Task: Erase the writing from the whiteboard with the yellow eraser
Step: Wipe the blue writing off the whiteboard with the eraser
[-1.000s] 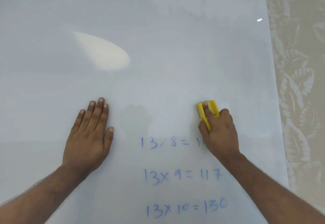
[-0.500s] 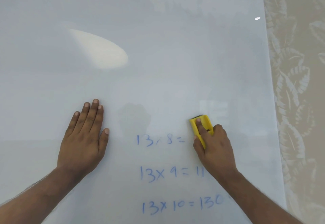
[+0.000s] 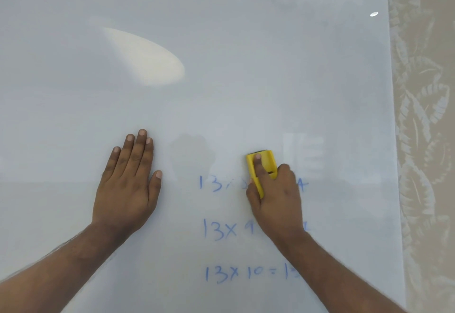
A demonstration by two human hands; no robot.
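A large whiteboard point(image 3: 221, 79) fills the view. Three lines of blue writing point(image 3: 221, 231) sit low on it: "13x…", "13x9", "13x10=1…", each partly hidden by my right arm. My right hand point(image 3: 278, 199) grips the yellow eraser point(image 3: 264, 162), pressed flat on the board over the middle of the top line, index finger stretched along its back. A faint "4" point(image 3: 303, 186) shows to the right of that hand. My left hand point(image 3: 128, 182) lies flat on the board to the left of the writing, fingers together.
The board's right edge point(image 3: 394, 140) borders a beige wall with a leaf pattern point(image 3: 426, 116). A bright oval light reflection point(image 3: 145, 58) lies on the upper left of the board.
My right hand has slid the eraser left and down along the top line, now covering the "8 =". The left hand stays flat in place.
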